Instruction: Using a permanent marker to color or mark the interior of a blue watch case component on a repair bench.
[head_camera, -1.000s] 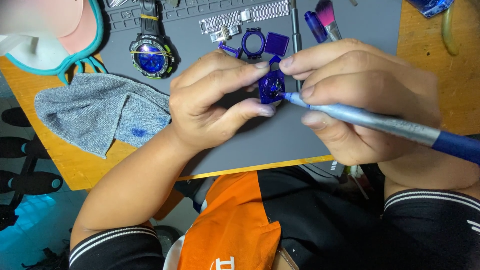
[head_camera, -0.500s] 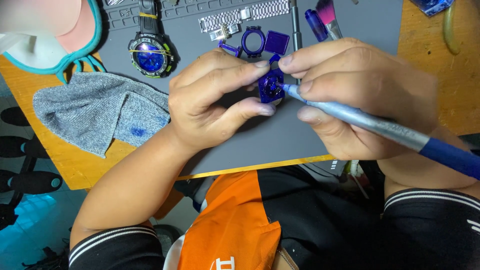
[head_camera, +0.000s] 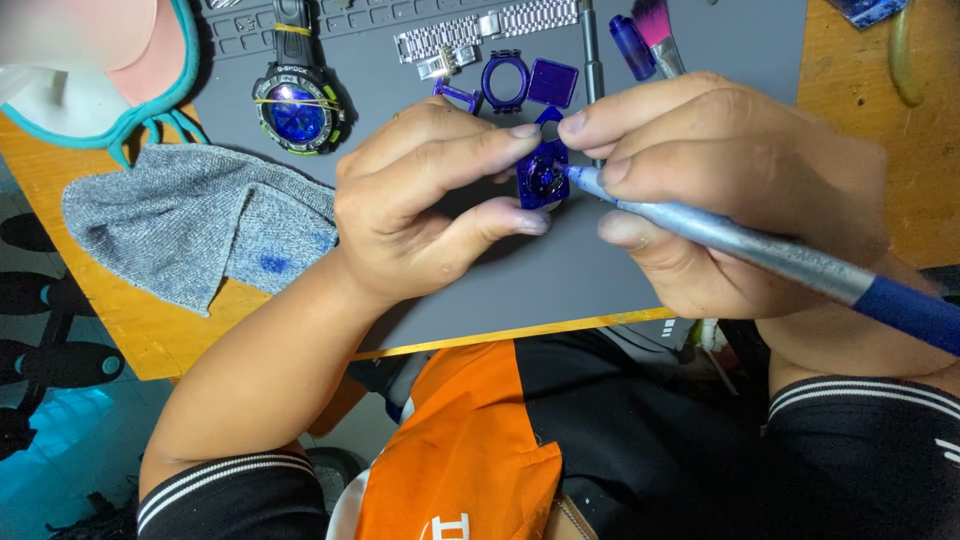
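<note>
I take the grey mat (head_camera: 620, 270) as my landmark. Above its middle, my left hand (head_camera: 420, 200) pinches one small blue watch module (head_camera: 541, 178) between forefinger and thumb, the other fingers curled under. My right hand (head_camera: 720, 190) steadies the module's top edge with its forefinger and grips one silver-and-blue pen tool (head_camera: 760, 250) between thumb and middle finger, its tip touching the module's right side. At the mat's far edge I count three loose blue case parts (head_camera: 505, 80), one metal bracelet (head_camera: 490, 30), one brush with pink bristles (head_camera: 655, 30), and toward the far left corner one whole wristwatch with a blue dial (head_camera: 297, 110). Off the mat's left edge lies one grey cloth (head_camera: 190, 225) with a blue stain.
</note>
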